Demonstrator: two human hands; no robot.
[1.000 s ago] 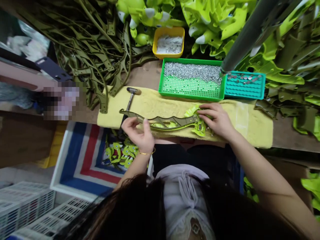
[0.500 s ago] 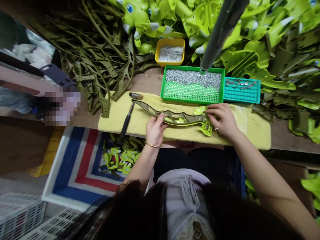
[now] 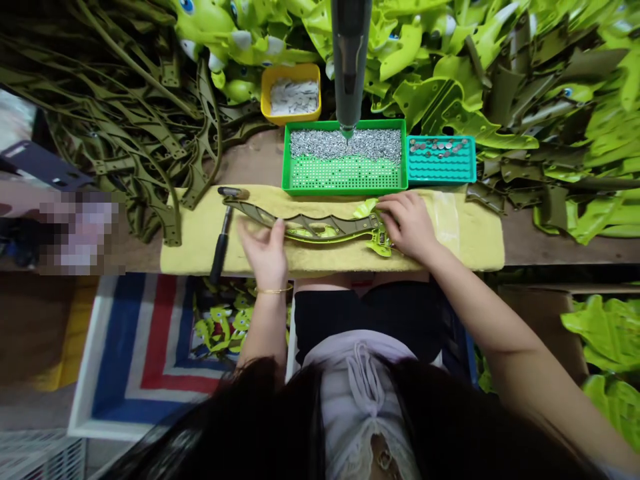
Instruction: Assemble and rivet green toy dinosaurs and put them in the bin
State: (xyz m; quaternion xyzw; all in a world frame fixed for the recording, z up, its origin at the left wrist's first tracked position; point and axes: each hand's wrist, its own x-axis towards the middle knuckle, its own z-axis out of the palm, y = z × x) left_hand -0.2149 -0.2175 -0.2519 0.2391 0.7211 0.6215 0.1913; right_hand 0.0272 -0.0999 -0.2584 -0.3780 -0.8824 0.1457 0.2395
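Observation:
A long, curved olive-and-lime plastic toy part [image 3: 320,230] lies lengthwise over the yellow cloth [image 3: 475,227], with lime pieces sticking out at its right end. There my right hand [image 3: 410,223] is closed, its thumb and fingers on the end of the part; the fingertips are partly hidden. My left hand [image 3: 267,253] has its fingers spread just below the part's left half, with the thumb by its lower edge. A small hammer [image 3: 220,243] with a black handle rests on the cloth left of that hand, its head near the part's left tip.
Behind the cloth stand a green tray of screws [image 3: 345,190], a teal tray of small discs [image 3: 443,170] and a yellow tub [image 3: 290,119]. A screwdriver [image 3: 350,67] hangs above the green tray. Olive frames [image 3: 150,127] and lime toy pieces [image 3: 430,113] are heaped around.
My left hand has loosened from the toy part and moved toward its left end, fingers spreading. My right hand stays at the right end. The view has shifted to the right.

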